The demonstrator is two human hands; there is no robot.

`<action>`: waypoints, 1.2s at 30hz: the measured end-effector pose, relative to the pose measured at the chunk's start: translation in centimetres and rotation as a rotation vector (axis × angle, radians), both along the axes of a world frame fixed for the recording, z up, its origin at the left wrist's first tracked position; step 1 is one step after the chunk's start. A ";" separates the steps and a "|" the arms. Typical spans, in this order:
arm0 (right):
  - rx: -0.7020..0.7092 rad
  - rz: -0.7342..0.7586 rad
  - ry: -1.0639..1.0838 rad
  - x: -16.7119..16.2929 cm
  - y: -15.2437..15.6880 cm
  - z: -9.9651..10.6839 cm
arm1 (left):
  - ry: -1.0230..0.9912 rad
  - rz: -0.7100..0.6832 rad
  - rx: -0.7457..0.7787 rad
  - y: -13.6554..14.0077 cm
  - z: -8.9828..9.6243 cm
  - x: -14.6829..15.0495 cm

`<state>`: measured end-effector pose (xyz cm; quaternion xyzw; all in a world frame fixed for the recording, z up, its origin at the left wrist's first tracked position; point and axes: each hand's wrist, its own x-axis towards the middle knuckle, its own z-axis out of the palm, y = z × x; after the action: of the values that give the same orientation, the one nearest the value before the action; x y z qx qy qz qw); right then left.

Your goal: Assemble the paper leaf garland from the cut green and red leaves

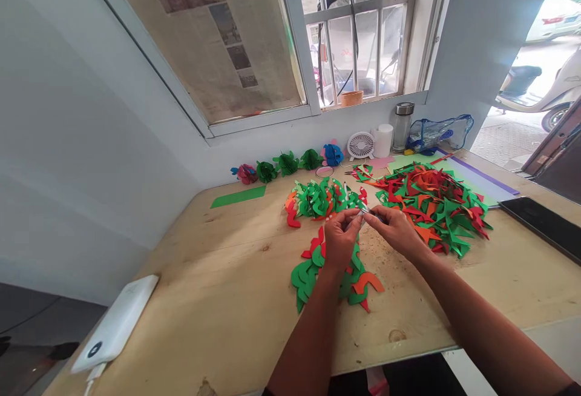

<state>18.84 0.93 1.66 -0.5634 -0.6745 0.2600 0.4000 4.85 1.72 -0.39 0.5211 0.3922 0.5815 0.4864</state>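
Note:
Over the middle of the table, my left hand (340, 240) and my right hand (396, 230) meet with fingertips pinched close together. A small pale and dark item is between them, too small to make out. Under my left hand and wrist lies a loose heap of curved green, red and orange cut pieces (307, 276). Just beyond my fingers is a second pile of green and red curled pieces (320, 197), some with white dots. To the right of my right hand spreads a large mound of pointed green, red and orange scraps (436, 202).
Folded green paper ornaments (287, 163) and a blue one (333, 154) line the wall. Behind stand a small white fan (361, 145), a glass bottle (402, 128) and a clear pouch (440, 133). A black phone (547, 226) lies right; a white power bank (118, 322) lies left.

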 end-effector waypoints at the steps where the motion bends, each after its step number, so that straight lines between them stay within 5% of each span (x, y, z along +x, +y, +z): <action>1: 0.011 -0.011 -0.013 0.0 0.0 0.0 | 0.005 0.012 0.004 0.0 0.0 0.0; 36: -0.004 0.078 0.006 -0.1 -0.1 0.0 | -0.025 -0.037 -0.007 0.1 -0.2 0.1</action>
<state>18.78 0.80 1.62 -0.5367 -0.6943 0.2784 0.3903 4.93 1.86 -0.55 0.5193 0.3782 0.5776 0.5038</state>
